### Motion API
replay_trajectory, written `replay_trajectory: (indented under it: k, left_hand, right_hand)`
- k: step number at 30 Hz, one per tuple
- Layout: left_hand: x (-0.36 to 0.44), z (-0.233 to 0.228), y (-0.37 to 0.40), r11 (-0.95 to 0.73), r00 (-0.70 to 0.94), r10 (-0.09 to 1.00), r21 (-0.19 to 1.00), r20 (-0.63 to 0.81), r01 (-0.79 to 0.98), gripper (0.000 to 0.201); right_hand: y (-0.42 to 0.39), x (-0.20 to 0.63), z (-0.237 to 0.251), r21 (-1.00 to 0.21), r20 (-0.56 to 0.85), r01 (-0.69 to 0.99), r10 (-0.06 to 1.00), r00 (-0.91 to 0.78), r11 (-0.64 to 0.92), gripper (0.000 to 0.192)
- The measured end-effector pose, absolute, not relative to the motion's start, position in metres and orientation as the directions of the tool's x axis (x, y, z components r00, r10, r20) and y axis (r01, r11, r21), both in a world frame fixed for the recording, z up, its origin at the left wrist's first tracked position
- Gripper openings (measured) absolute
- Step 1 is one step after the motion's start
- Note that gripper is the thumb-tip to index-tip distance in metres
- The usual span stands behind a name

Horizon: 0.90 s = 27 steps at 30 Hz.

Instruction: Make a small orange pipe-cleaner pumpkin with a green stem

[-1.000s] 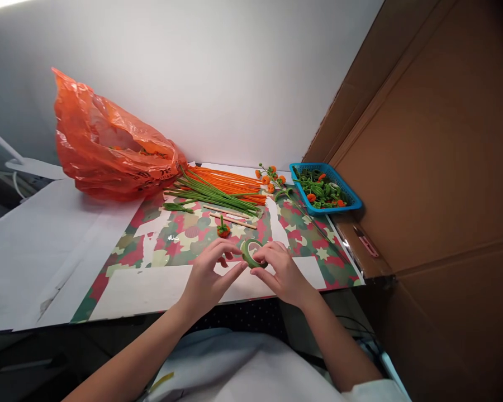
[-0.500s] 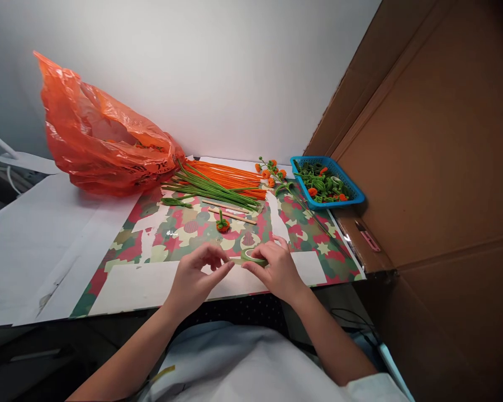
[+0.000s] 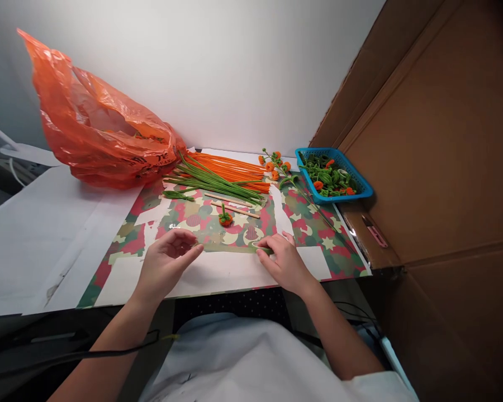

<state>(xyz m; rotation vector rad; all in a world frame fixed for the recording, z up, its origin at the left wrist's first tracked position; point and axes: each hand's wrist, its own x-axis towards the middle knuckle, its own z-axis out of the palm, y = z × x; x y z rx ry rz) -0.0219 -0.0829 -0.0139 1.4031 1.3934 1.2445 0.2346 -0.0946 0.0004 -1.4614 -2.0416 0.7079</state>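
Right hand: the right hand (image 3: 283, 262) rests low on the counter (image 3: 42, 234), fingers curled down and pinching the green tape roll (image 3: 260, 248) against the mat.
Left hand: the left hand (image 3: 165, 262) hovers just over the mat, palm turned inward, thumb and forefinger pressed together; a thin strip of tape (image 3: 226, 249) seems to run from them to the roll, though it is too faint to be sure.
Tape roll: lying nearly flat on the mat (image 3: 318, 234) under the right fingertips, near the front edge.
Change: a second ago both hands met at the roll, which stood tilted up between them; now the hands are well apart, the left drawn off to the left, and the roll has come down to the mat.
Mat: a red, green and cream patterned sheet with white patches, on white paper that covers the counter.
On the mat: a small orange pompom (image 3: 225, 219) on a green stem beyond the hands; two wooden sticks (image 3: 235, 206); green stems (image 3: 213, 187) and orange stems (image 3: 235, 170) bundled behind; a flower sprig (image 3: 276, 167).
Basket: a blue basket (image 3: 360, 184) of green and orange pieces at the far right.
Bag: an orange bag (image 3: 100, 134) at the far left.
Room: white wall (image 3: 235, 67) behind, cardboard panel (image 3: 444, 139) on the right.
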Motion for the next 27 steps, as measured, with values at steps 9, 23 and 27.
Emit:
replay_trajectory:
  k: [9,23,27]
  left_hand:
    - [-0.014,-0.005,-0.079,-0.472,0.349,0.881,0.649,0.32,0.597,0.023]
    - [0.049,-0.028,-0.082,-0.552,0.355,0.827,0.75,0.437,0.363,0.006]
    - [0.046,-0.027,-0.081,-0.463,0.339,0.876,0.792,0.342,0.397,0.013]
  right_hand:
    - [-0.098,0.231,0.001,-0.656,0.139,0.703,0.959,-0.245,0.275,0.008]
    - [-0.1,0.232,0.008,-0.603,0.222,0.691,0.916,-0.334,0.398,0.004]
    - [-0.098,0.233,0.005,-0.615,0.229,0.674,0.91,-0.346,0.41,0.005]
